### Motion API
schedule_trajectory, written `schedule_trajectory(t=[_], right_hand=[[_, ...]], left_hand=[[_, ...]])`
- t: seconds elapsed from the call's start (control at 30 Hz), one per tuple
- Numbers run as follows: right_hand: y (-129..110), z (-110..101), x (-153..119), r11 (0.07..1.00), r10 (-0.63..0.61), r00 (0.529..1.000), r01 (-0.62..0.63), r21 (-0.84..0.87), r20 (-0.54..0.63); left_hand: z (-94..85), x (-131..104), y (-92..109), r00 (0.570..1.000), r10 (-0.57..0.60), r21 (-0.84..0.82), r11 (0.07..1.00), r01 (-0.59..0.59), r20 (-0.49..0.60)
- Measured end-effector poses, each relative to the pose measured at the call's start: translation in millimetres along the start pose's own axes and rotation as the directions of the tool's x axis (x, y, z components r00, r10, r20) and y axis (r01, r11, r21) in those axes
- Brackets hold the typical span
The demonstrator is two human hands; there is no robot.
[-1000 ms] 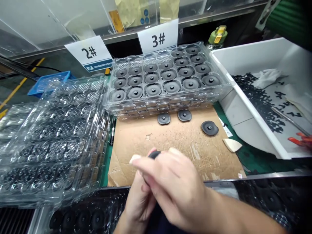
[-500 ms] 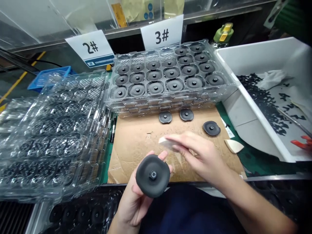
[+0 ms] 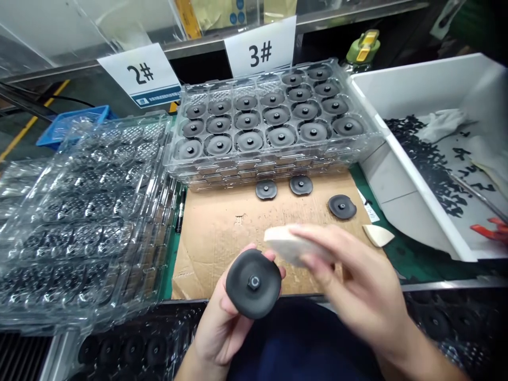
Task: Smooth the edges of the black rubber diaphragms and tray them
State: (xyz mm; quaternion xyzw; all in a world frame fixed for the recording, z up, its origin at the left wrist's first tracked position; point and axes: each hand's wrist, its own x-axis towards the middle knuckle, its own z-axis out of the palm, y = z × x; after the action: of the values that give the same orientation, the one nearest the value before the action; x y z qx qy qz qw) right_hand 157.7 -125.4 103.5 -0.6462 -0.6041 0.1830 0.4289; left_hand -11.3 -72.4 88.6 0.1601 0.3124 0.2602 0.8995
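Observation:
A black rounded disc (image 3: 254,301) with a small metal-ringed hub faces up in my left hand (image 3: 222,323), whose fingers wrap under and behind it. My right hand (image 3: 357,275) pinches a pale, flat pad (image 3: 291,243), blurred by motion, just above and right of the disc; a narrow gap seems to separate them. Beyond my hands, three similar discs lie on the cardboard sheet (image 3: 210,227): one left (image 3: 265,189), one centre (image 3: 301,185) and one right (image 3: 342,207). Near the cardboard's right edge is a pale wedge-shaped piece (image 3: 378,235).
Behind the cardboard stands a stack of clear trays (image 3: 257,164), its top one holding many discs. More clear trays (image 3: 91,211) are piled at left. A white bin (image 3: 416,211) at right contains small black pieces and a red-handled tool (image 3: 490,230). A green-capped bottle (image 3: 363,48) stands behind.
My right hand has moved closer and to the right, with the pad now showing a wider face. My left hand and the disc have shifted slightly right. The view has shifted a little.

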Motion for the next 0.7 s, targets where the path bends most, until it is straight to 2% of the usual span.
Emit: schedule_trajectory(t=[0.07, 0.1, 0.2, 0.3, 0.37, 0.47, 0.53, 0.63, 0.7], right_hand=[[-19, 2, 7, 0.982, -0.189, 0.982, 0.189, -0.006, 0.017], [-24, 5, 7, 0.978, -0.208, 0.977, 0.209, -0.013, 0.043], [-27, 11, 0, 0.998, -0.055, 0.988, 0.053, 0.020, 0.143], [-21, 5, -11, 0.962, 0.030, 0.930, -0.126, 0.242, 0.367], [-14, 0, -18, 0.905, 0.097, 0.900, -0.257, 0.338, 0.425], [-1, -1, -26, 0.858, 0.306, 0.901, -0.401, 0.320, 0.308], [6, -2, -28, 0.857, 0.378, 0.901, -0.427, 0.289, 0.213], [5, -6, -26, 0.903, 0.348, 0.934, -0.358, 0.237, 0.086], [-3, -6, -20, 0.947, 0.268, 0.963, -0.260, 0.187, -0.018]], left_hand=[[-0.8, 2, -3, 0.997, 0.054, 0.042, 0.998, -0.051, -0.060], [-2.9, 3, -4, 0.991, 0.097, 0.069, 0.993, -0.091, -0.094], [-11.0, 4, -1, 0.958, 0.232, 0.137, 0.968, -0.210, -0.171], [-12.6, 1, 5, 0.934, 0.295, 0.150, 0.952, -0.268, -0.204], [-9.1, 0, 9, 0.928, 0.317, 0.149, 0.945, -0.292, -0.194], [-4.0, 1, 11, 0.926, 0.353, 0.137, 0.932, -0.336, -0.131], [-3.2, 3, 10, 0.926, 0.362, 0.131, 0.929, -0.347, -0.111], [-3.3, 6, 6, 0.931, 0.353, 0.142, 0.930, -0.338, -0.097], [-1.9, 6, 1, 0.930, 0.357, 0.141, 0.929, -0.343, -0.086]])
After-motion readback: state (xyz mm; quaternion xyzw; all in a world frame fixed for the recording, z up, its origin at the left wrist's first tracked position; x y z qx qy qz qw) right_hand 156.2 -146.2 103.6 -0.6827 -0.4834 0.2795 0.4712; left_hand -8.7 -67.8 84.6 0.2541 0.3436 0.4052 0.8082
